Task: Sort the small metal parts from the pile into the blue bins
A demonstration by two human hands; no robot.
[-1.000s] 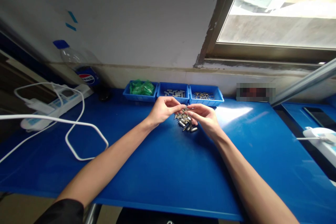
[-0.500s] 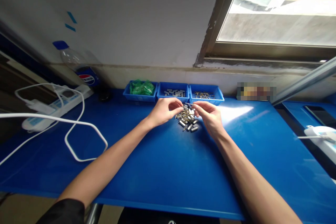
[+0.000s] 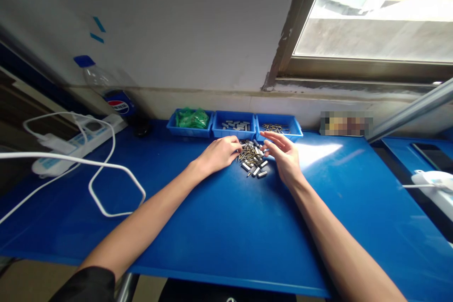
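A mixed pile of small metal parts [image 3: 252, 155] lies on the blue table, with brass-coloured pins and short silver-grey cylinders in it. At its left edge is my left hand [image 3: 220, 153], palm down. Those fingers are bent inward and close together; whatever may be between the tips is hidden. My right hand [image 3: 286, 153] hovers at the pile's right side with its fingers spread and nothing visible in them. Just behind stand a blue bin of silver-grey cylinders [image 3: 235, 126] and a blue bin of brass-coloured pins [image 3: 274, 129].
Left of those bins, another blue bin [image 3: 191, 131] holds green plastic [image 3: 192, 118]. A cola bottle [image 3: 118, 104], a power strip [image 3: 79, 144] and looping white cable [image 3: 116, 168] occupy the table's left. A wall and window frame [image 3: 336, 65] rise behind; a phone [image 3: 433, 155] lies far right.
The fingers of my right hand have spread from a pinch near a thin part. My left hand has lowered onto the pile's left edge and its fingers have curled in.
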